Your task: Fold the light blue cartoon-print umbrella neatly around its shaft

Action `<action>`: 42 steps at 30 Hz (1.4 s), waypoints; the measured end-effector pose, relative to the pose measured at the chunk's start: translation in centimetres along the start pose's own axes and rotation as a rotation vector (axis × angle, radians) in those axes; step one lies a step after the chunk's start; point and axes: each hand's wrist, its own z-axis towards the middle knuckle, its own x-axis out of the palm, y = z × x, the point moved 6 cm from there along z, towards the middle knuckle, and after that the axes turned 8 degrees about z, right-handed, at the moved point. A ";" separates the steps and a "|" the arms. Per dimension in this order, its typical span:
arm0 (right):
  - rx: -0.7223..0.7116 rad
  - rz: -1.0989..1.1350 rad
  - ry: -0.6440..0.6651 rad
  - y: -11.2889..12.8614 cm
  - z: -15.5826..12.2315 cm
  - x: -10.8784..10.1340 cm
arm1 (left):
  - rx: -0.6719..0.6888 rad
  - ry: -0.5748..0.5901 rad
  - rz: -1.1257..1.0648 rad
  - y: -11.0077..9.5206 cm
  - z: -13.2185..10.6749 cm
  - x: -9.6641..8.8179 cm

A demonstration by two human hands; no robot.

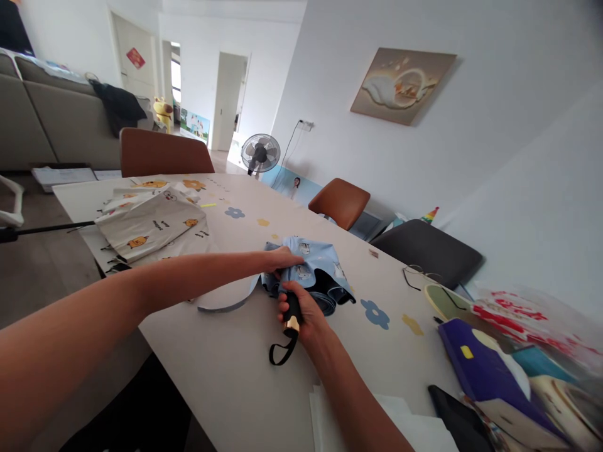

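Note:
A light blue folding umbrella (325,254) with printed figures lies bunched over the table, its dark underside showing along the lower edge. Its black handle with a gold end and a wrist strap points toward me. My right hand (304,307) is wrapped round that handle. Just above it, my left hand (280,258) grips the blue fabric near the shaft; some of its fingers are hidden by the cloth. To the left rests a second umbrella (151,223), cream with orange cartoon prints, loosely folded, its dark shaft reaching past the table edge.
The white table (217,370) has flower decals. At right are eyeglasses (424,276), a purple box (485,358), a plastic bag (532,320), a dark phone-like object (459,414) and white papers (391,417). Chairs (164,152) stand round it; a fan (260,153) is beyond.

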 end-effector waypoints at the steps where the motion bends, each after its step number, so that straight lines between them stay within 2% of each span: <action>1: -0.003 0.001 -0.003 0.0 -0.1 0.1 | -0.015 -0.021 0.068 0.0 -0.3 -0.5; 3: -0.003 0.002 0.004 -0.1 -0.1 0.2 | 0.022 -0.161 0.268 -0.5 -1.0 -2.2; 5: 0.002 0.001 0.013 -0.1 0.0 0.2 | 0.094 -0.346 0.427 -2.0 -1.8 -4.0; 7: 0.008 -0.001 0.023 -0.2 0.2 0.2 | 0.217 -0.488 0.492 -4.4 -2.5 -5.0; 9: 0.004 0.000 0.027 -0.2 0.4 0.2 | 0.411 -0.523 0.525 -7.8 -3.0 -4.6; 11: -0.014 0.000 0.031 -0.3 0.6 0.0 | 0.661 -0.433 0.572 -11.7 -3.1 -2.9; 13: -0.027 -0.013 0.046 -0.3 0.6 0.0 | 0.850 -0.207 0.647 -14.6 -2.9 -0.1; 15: -0.025 -0.029 0.068 -0.4 0.6 -0.1 | 0.896 -0.005 0.680 -16.1 -2.3 2.4; 17: -0.028 -0.032 0.080 -0.5 0.5 -0.1 | 0.862 0.084 0.675 -16.6 -1.6 4.0; 20: -0.044 -0.017 0.085 -0.4 0.5 -0.2 | 0.831 0.081 0.714 -16.8 -1.1 4.8; 22: -0.048 -0.012 0.088 -0.4 0.7 -0.2 | 0.852 0.039 0.807 -16.9 -1.4 4.3; 25: -0.051 -0.017 0.091 -0.4 0.9 -0.3 | 0.890 -0.156 0.875 -17.1 -2.1 1.5; 28: -0.062 -0.020 0.083 -0.4 0.9 -0.2 | 0.887 -0.381 0.735 -16.6 -3.1 -2.8; 31: -0.052 -0.018 0.067 -0.4 0.8 -0.2 | 0.839 -0.517 0.533 -14.6 -4.5 -6.9; 35: -0.029 -0.050 0.043 -0.4 0.5 -0.1 | 0.725 -0.549 0.306 -10.8 -5.9 -10.7; 39: -0.013 -0.091 0.017 -0.3 0.3 -0.1 | 0.670 -0.587 0.262 -7.3 -6.2 -12.8; 42: -0.003 -0.092 0.008 -0.3 0.1 -0.1 | 0.638 -0.580 0.281 -4.4 -5.9 -13.1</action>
